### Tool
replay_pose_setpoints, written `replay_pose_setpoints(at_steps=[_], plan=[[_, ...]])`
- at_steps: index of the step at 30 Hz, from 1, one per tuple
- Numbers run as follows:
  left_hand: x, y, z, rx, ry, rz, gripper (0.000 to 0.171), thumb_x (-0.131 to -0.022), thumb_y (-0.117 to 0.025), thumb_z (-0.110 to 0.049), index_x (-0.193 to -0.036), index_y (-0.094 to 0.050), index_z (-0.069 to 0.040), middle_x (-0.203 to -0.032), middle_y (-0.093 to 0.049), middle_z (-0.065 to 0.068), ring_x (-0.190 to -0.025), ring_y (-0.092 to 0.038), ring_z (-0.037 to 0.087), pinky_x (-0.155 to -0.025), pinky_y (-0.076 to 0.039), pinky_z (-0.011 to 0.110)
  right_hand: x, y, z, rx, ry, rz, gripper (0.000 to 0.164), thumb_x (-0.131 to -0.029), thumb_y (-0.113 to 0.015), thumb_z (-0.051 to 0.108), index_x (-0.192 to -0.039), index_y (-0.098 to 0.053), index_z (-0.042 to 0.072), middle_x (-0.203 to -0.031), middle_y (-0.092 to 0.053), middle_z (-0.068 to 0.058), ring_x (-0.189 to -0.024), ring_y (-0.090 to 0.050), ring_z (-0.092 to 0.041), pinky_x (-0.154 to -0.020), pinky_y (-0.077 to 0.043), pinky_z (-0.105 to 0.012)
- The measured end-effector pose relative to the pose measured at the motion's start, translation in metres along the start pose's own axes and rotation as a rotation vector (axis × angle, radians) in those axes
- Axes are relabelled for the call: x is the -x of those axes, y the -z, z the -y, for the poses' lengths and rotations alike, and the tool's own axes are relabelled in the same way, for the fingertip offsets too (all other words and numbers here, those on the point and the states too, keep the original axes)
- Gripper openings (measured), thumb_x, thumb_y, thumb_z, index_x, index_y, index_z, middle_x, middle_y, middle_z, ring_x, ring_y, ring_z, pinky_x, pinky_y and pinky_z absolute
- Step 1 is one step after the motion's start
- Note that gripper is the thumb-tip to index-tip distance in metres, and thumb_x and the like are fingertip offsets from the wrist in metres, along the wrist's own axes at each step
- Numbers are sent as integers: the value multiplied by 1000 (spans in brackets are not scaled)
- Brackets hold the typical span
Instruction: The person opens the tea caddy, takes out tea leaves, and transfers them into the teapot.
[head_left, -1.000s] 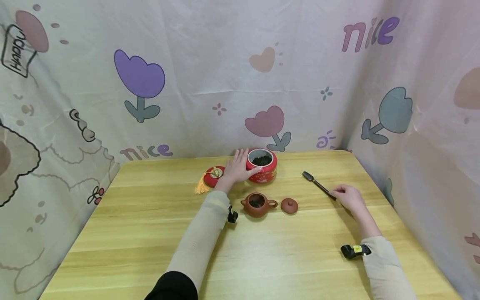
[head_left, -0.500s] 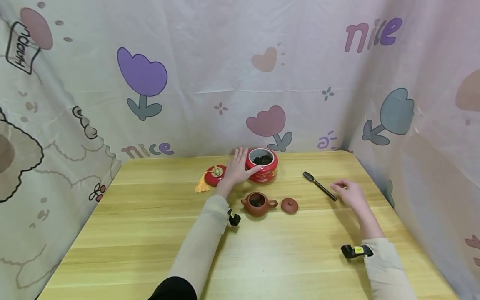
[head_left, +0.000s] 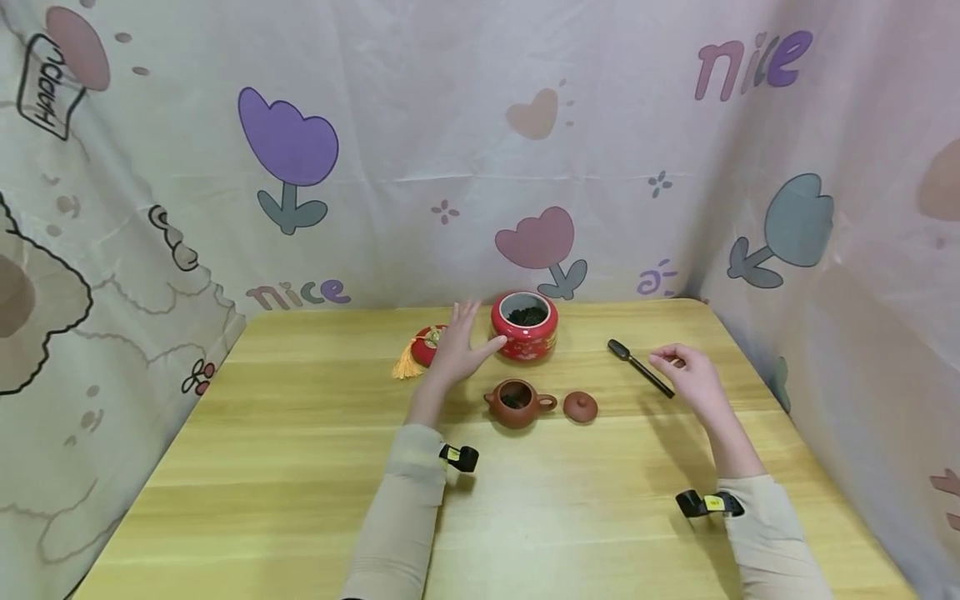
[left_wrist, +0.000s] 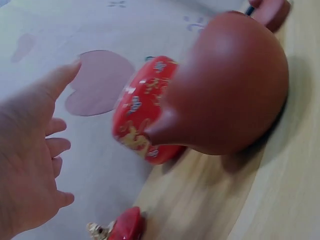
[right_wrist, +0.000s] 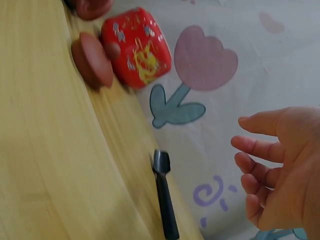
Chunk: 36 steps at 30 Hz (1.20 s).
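My left hand (head_left: 453, 354) hovers beside the red tea jar (head_left: 524, 340), fingers spread and touching nothing; dark tea leaves show inside the jar. Behind that hand lies the jar's red lid (head_left: 424, 350) with a yellow tassel, partly covered in the head view. The brown clay teapot (head_left: 513, 405) stands in front of the jar without its lid, dark leaves inside; its spout looms large in the left wrist view. My right hand (head_left: 692, 379) is raised near the handle of a black tea scoop (head_left: 640, 367), fingers loosely bent with nothing between them. The scoop lies on the table.
The small brown teapot lid (head_left: 581, 407) lies right of the teapot's handle. Everything stands on a wooden table (head_left: 525, 517). A patterned cloth curtain (head_left: 420, 150) hangs behind its far edge and along both sides.
The right hand has let go of the black scoop and risen from it. My left hand has come off the red jar and moved left, toward me.
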<state>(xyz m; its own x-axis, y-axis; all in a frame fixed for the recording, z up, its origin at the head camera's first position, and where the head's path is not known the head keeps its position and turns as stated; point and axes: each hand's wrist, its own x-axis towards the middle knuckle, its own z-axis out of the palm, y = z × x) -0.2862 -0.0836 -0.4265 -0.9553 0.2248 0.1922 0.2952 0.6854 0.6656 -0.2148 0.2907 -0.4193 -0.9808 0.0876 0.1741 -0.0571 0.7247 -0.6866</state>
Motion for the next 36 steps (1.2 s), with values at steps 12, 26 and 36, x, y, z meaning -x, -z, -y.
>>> replay_pose_setpoints(at_steps=[12,26,36], plan=[[45,6,-1,94,-34,-67,79,-86,-65,-54,-153,-32,-27,-163,-23,-4,-154,-7,26,-119,-11,64,6,-30,24,-175,99,11,29,-95,-64,25,-107,-68,0,-98,-61,-9,-84,-47,-3,-72,-41,-17],[72,-20,7,185,-34,-6,78,-83,-70,-54,-150,-40,-27,-160,-29,-6,-153,-13,26,-118,-17,62,10,-70,26,-256,56,169,25,-92,-66,23,-107,-68,4,-98,-66,-8,-87,-52,-11,-79,-43,-24],[72,-31,16,204,-10,67,83,-79,-74,-55,-150,-39,-28,-162,-27,5,-153,-15,28,-118,-18,62,13,-87,19,-341,-3,276,26,-90,-69,18,-106,-67,-1,-91,-63,-5,-83,-52,-12,-72,-44,-22]])
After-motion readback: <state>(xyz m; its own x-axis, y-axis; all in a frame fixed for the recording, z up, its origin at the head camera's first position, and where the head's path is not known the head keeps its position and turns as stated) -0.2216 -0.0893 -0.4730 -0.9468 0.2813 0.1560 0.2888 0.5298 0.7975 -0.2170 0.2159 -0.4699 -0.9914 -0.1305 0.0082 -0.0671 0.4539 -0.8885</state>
